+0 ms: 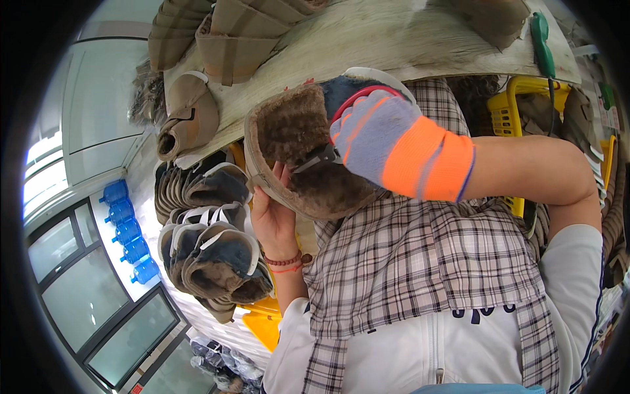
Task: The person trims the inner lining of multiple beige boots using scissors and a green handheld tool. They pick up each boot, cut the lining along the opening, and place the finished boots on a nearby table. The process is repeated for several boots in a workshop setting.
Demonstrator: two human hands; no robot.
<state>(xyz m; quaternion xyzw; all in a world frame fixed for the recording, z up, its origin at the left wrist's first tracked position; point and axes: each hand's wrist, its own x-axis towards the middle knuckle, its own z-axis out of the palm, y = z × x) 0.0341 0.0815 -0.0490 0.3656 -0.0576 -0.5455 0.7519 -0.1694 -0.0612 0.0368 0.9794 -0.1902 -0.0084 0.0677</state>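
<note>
A tan cap (289, 121) lined with brown fleece is turned with its inside facing up, in front of my checked apron. Bare and wearing a bead bracelet, my left hand (272, 220) grips the cap's left lower edge, with fingertips inside against the fleece. My right hand (384, 141), in a grey and orange knit glove, is closed round the red-handled scissors (319, 159). Their dark blades point left into the cap, close to the lining near my left fingers. A navy lining part and a white brim piece show at the cap's far side.
More tan caps (190, 115) lie on the worn table (367, 36). Stacked fleece-lined caps (210, 256) stand at the left beside yellow crates. A yellow basket (502, 111) is at the right, below a green corded tool (542, 46). Blue water bottles (128, 230) line the wall.
</note>
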